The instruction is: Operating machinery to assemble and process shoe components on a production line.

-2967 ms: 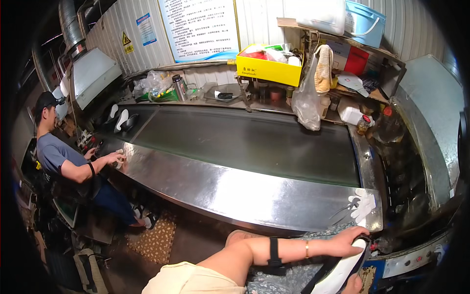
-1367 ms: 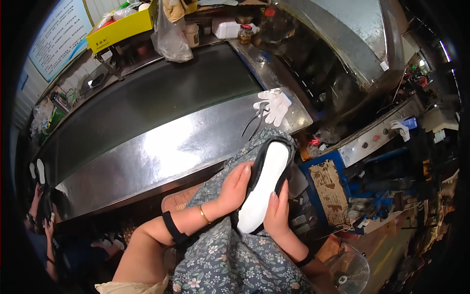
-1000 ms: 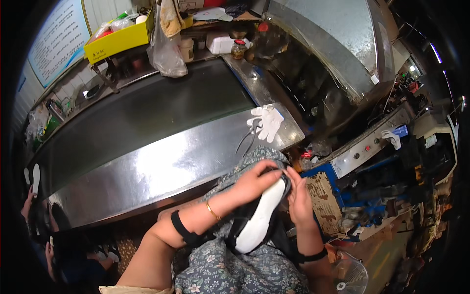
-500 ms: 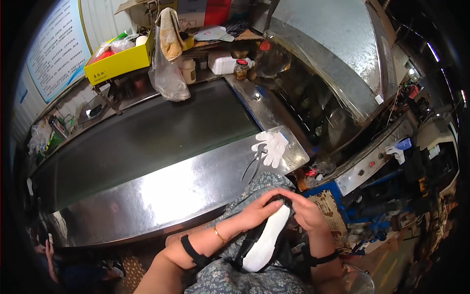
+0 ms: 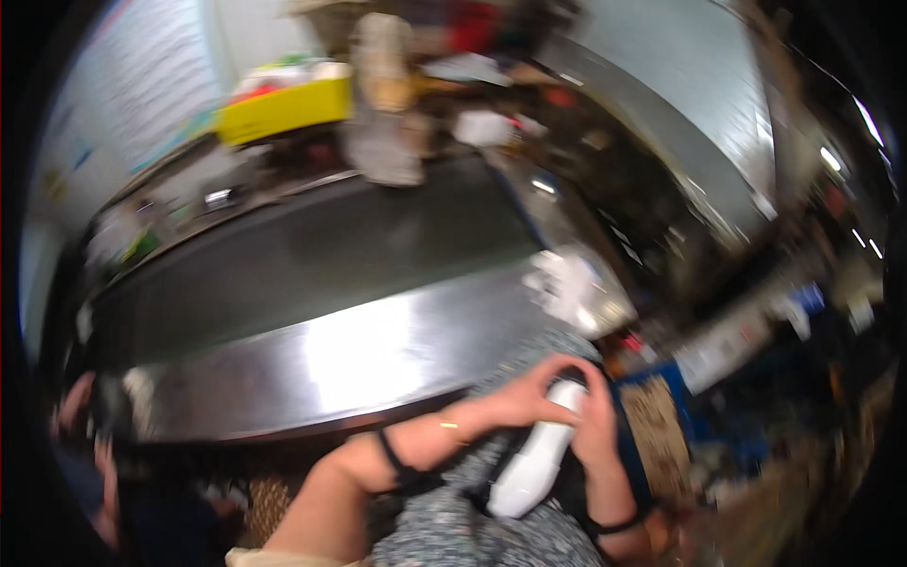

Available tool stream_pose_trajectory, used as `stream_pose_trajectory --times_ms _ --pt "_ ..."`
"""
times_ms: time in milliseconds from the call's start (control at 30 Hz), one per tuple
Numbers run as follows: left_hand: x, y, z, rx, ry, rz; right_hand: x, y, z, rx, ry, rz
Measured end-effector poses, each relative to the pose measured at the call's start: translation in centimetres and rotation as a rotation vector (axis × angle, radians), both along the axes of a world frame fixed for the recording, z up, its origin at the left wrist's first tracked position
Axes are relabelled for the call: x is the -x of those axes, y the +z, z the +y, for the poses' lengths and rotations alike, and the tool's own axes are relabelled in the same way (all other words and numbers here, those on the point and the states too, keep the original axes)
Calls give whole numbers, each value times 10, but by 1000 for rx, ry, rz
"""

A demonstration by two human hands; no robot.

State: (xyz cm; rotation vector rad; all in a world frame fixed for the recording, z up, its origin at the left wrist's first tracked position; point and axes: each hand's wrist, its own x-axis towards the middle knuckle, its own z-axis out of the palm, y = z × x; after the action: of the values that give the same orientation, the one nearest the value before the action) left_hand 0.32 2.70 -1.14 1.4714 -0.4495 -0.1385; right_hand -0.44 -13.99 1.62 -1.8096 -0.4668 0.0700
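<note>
The dark shoe (image 5: 531,470), its white bottom turned up, lies slantwise above the lap, over the patterned apron (image 5: 442,529), in front of the table (image 5: 236,392). The left hand (image 5: 529,397) grips the shoe's far end, with the thumb across the white face; the right hand (image 5: 595,425) seems closed on the same end from the other side, but the blur hides its fingertips. Because both hands hold only this end, the near end could swing or slide on the apron if the fingers pull unevenly. A strong press of the thumb could, I think, mark the white face. The hands are very close together, so their fingers may also hinder each other. The pale glove (image 5: 570,291) lies apart, on the table, and seems safe.
</note>
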Motion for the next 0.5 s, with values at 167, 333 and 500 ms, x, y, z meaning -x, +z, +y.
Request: stream_pose_trajectory --times_ms 167,333,500 --pt "-3 -7 -43 56 -27 -82 -5 -21 -42 -218 66 41" --pt "68 73 -29 -410 168 -56 13 17 -64 180 237 54" --pt "97 85 -68 -638 -78 -685 49 73 -81 -805 181 778"
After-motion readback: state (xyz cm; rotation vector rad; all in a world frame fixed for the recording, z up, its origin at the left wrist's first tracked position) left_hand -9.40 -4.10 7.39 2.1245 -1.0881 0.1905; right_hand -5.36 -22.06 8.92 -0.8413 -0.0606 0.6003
